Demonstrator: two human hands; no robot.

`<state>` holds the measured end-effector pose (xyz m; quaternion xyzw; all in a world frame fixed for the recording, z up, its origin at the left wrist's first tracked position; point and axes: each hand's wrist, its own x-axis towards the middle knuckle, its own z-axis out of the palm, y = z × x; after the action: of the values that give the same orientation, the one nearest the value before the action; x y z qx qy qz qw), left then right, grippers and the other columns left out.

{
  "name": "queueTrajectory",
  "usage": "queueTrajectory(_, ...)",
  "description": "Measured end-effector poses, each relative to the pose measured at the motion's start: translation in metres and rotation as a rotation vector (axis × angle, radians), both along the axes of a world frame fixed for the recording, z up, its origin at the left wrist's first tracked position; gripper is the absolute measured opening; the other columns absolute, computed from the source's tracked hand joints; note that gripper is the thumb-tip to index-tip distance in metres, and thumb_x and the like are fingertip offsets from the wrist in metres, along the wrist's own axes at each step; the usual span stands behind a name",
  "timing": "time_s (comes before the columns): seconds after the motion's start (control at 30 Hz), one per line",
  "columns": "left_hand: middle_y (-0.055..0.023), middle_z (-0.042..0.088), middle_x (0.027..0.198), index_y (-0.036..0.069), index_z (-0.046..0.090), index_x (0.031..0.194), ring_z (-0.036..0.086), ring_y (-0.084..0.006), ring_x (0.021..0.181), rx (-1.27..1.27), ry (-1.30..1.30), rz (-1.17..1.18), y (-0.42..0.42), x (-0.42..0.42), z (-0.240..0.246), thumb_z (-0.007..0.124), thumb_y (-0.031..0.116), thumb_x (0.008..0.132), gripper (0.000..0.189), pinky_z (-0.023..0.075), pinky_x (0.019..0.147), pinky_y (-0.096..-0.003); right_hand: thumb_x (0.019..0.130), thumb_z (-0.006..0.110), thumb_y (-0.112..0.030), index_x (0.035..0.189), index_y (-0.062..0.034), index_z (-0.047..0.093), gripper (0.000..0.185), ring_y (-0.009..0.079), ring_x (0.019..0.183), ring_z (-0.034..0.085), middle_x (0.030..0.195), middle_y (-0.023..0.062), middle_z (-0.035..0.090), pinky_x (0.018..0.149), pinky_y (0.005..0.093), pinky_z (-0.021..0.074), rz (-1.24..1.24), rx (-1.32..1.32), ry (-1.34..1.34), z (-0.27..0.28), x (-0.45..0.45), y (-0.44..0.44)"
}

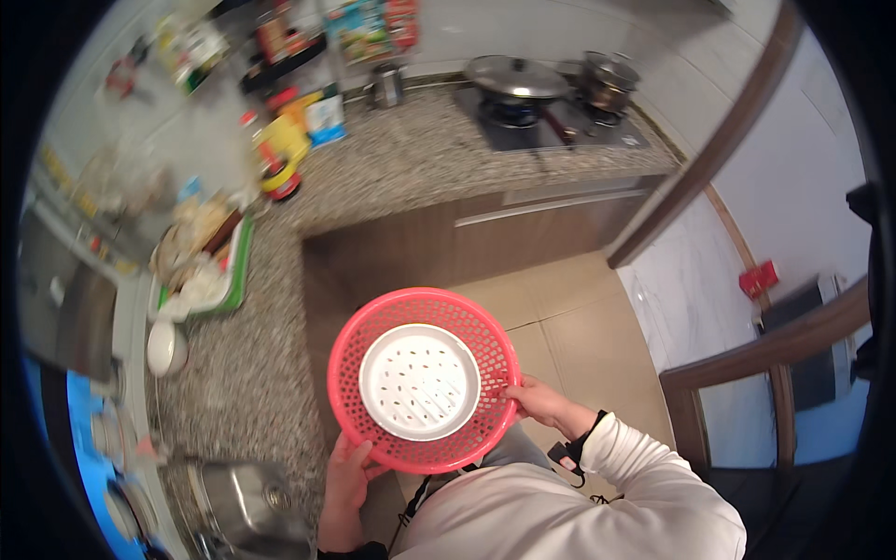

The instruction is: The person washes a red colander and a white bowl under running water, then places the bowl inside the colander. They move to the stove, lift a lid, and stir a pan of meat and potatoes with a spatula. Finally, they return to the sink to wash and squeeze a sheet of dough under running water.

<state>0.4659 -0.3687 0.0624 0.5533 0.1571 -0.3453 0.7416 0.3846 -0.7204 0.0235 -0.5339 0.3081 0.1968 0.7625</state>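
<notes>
A red plastic colander basket (423,456) is held level in front of my body, above the floor beside the counter. Inside it rests a white round dish with slotted holes (420,381), shaped like a steamer or drain tray. My left hand (350,465) grips the basket's lower left rim, thumb over the edge. On the right side, my right hand (542,402) pinches the rim with the thumb inside. The fingers under the basket are partly hidden.
A granite counter (231,371) carries a tray of food items (241,269), a white bowl (166,348) and a soy-sauce-like bottle (280,182). A steel sink (241,497) lies lower left. A lidded pan (518,80) and a pot (607,80) stand on the gas stove (560,133).
</notes>
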Motion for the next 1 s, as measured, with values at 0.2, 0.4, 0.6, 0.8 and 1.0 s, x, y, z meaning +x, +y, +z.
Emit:
queueTrajectory(0.2,-0.0108,0.06,0.121,0.007,0.037,0.144,0.063,-0.0248,0.108,0.084,-0.018,-0.236,-0.195,0.054,-0.014,0.056,0.013,0.097,0.05,0.0564,0.08,-0.0397,0.096,0.049,-0.013,0.127,-0.003,0.052,0.033,0.02,0.074,0.071,0.102,0.0122,0.07,0.061,0.0329,0.0614,-0.388,-0.196,0.07,-0.014,-0.053,-0.166)
queueTrajectory(0.4,-0.0118,0.063,0.118,0.008,0.043,0.139,0.064,-0.0254,0.108,0.031,0.06,-0.52,-0.392,0.091,-0.059,0.053,0.014,0.098,0.043,0.0543,0.082,-0.0373,0.095,0.049,-0.011,0.132,-0.0008,0.048,0.038,0.0227,0.076,0.071,0.103,0.0139,0.069,0.061,0.0335,0.0624,-0.839,-0.214,0.163,-0.024,-0.131,-0.286)
queueTrajectory(0.6,-0.0134,0.061,0.123,0.008,0.047,0.135,0.062,-0.0273,0.112,-0.141,0.247,-0.599,-0.583,0.114,-0.105,0.053,0.016,0.097,0.04,0.0526,0.086,-0.0368,0.094,0.047,-0.008,0.129,0.0,0.047,0.036,0.024,0.081,0.071,0.109,0.0149,0.066,0.063,0.0343,0.063,-1.294,-0.1,0.088,-0.042,-0.199,-0.321)
queueTrajectory(0.8,-0.0119,0.062,0.124,0.007,0.052,0.124,0.061,-0.0283,0.115,-0.288,0.307,-0.308,-0.783,0.155,-0.187,0.053,0.015,0.095,0.03,0.0517,0.09,-0.0381,0.094,0.048,-0.009,0.126,0.0015,0.048,0.034,0.0233,0.077,0.071,0.105,0.0143,0.066,0.057,0.0323,0.063,-1.593,0.008,0.163,-0.062,-0.24,-0.354)
queueTrajectory(1.0,-0.0082,0.065,0.109,0.002,0.056,0.104,0.064,-0.03,0.105,-0.289,0.443,0.096,-0.934,0.225,-0.293,0.055,0.008,0.086,0.019,0.0537,0.092,-0.0441,0.093,0.048,-0.008,0.129,0.0016,0.045,0.038,0.0243,0.074,0.071,0.102,0.014,0.067,0.054,0.0328,0.0634,-1.69,0.004,0.182,-0.066,-0.245,-0.441)
